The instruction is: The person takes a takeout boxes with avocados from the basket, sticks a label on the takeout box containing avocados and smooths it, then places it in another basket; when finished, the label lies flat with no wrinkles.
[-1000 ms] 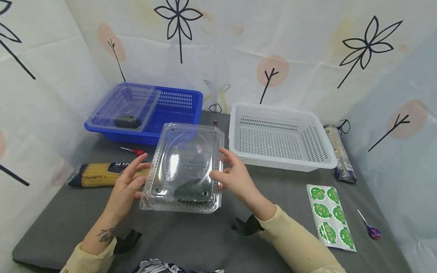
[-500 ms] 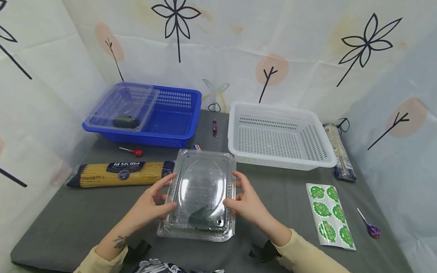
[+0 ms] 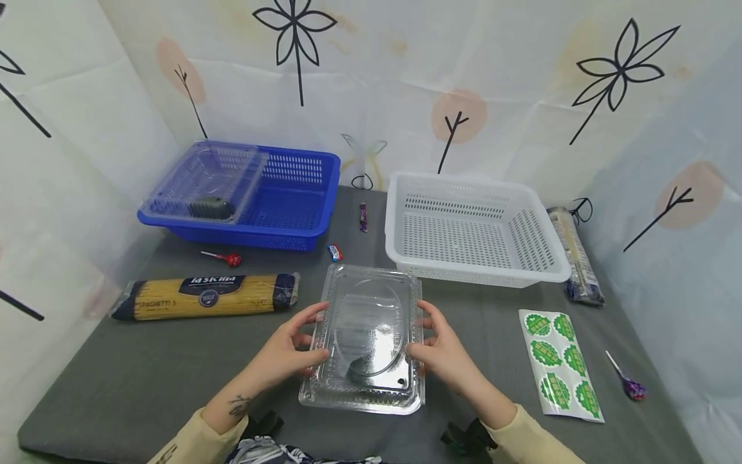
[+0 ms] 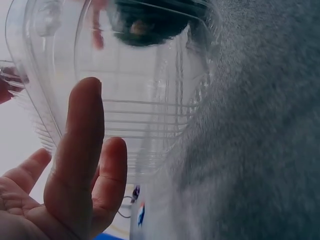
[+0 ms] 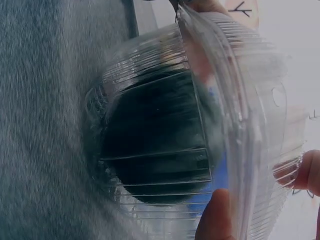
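Note:
A clear plastic clamshell container [image 3: 371, 309] rests on the grey cloth in front of me in the head view. Inside lies a dark green rounded thing [image 5: 155, 140], near the container's close end; its kind is unclear through the plastic. My left hand [image 3: 292, 348] holds the container's left side, thumb at the rim and fingers spread along it. On the opposite side my right hand [image 3: 443, 351] holds the rim between thumb and fingers. In the left wrist view, the container's ridged wall [image 4: 150, 120] stands right behind my fingers.
Behind are a blue basket [image 3: 298, 206] bearing another clear container [image 3: 220, 167] and a white basket [image 3: 464, 274]. A spaghetti pack [image 3: 232, 296] lies left, a green-printed sticker sheet [image 3: 562, 367] and a purple lollipop [image 3: 632, 388] right. Another long pack [image 3: 576, 258] lies beyond.
The container has come down onto the cloth and moved right and nearer. My left hand, earlier beside its left edge, now holds that side. My right hand has moved with it.

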`<state>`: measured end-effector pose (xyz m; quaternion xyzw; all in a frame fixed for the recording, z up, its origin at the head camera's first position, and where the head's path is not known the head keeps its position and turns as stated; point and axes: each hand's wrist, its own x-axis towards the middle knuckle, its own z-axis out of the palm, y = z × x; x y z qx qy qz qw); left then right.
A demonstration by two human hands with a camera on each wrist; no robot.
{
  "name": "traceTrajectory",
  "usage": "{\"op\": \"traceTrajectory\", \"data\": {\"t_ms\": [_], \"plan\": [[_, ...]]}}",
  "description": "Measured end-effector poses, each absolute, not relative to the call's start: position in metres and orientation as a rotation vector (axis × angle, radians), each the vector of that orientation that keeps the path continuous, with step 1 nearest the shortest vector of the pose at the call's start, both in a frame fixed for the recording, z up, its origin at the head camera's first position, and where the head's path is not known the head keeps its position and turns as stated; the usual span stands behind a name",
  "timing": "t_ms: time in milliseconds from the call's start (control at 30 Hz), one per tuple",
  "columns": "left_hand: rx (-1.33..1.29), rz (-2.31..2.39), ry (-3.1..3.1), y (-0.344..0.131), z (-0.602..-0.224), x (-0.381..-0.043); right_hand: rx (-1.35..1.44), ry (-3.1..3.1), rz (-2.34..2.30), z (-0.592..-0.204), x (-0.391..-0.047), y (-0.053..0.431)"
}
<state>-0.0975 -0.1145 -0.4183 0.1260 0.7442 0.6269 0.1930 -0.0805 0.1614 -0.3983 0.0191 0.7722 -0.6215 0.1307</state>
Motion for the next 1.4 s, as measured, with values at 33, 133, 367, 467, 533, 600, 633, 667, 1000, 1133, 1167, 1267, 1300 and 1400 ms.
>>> {"op": "traceTrajectory", "data": {"t_ms": [33,133,367,467,533,600,633,667,1000,1133,1167,1267,1300,1400], "plan": [[0.358,1.761,2.086,-0.113,-0.419,-0.099,0.061,2.255,-1.803,-0.400,-0.081,0.163],[0.361,1.772,2.074,-0.109,-0.419,-0.100,0.076,2.272,-1.797,-0.402,-0.083,0.165],[0.323,1.784,2.063,-0.104,-0.412,-0.099,0.106,2.275,-1.795,-0.404,-0.085,0.167],[0.315,1.778,2.070,-0.101,-0.402,-0.097,0.119,2.274,-1.796,-0.404,-0.086,0.168],[0.316,1.766,2.082,-0.099,-0.396,-0.095,0.129,2.278,-1.795,-0.404,-0.086,0.168],[0.321,1.756,2.092,-0.098,-0.392,-0.094,0.132,2.282,-1.796,-0.403,-0.086,0.168],[0.324,1.752,2.097,-0.098,-0.391,-0.094,0.135,2.285,-1.796,-0.403,-0.086,0.168],[0.327,1.749,2.100,-0.098,-0.390,-0.094,0.135,2.287,-1.796,-0.403,-0.086,0.168],[0.326,1.748,2.107,-0.098,-0.393,-0.095,0.108,2.278,-1.806,-0.402,-0.086,0.169],[0.327,1.742,2.112,-0.097,-0.393,-0.095,0.102,2.264,-1.815,-0.402,-0.086,0.169],[0.329,1.743,2.111,-0.097,-0.393,-0.095,0.107,2.264,-1.814,-0.402,-0.086,0.169],[0.329,1.748,2.107,-0.097,-0.392,-0.095,0.119,2.260,-1.813,-0.403,-0.087,0.169],[0.328,1.747,2.106,-0.097,-0.393,-0.095,0.122,2.262,-1.811,-0.404,-0.087,0.170],[0.319,1.744,2.104,-0.096,-0.393,-0.096,0.138,2.261,-1.809,-0.404,-0.088,0.170]]}}
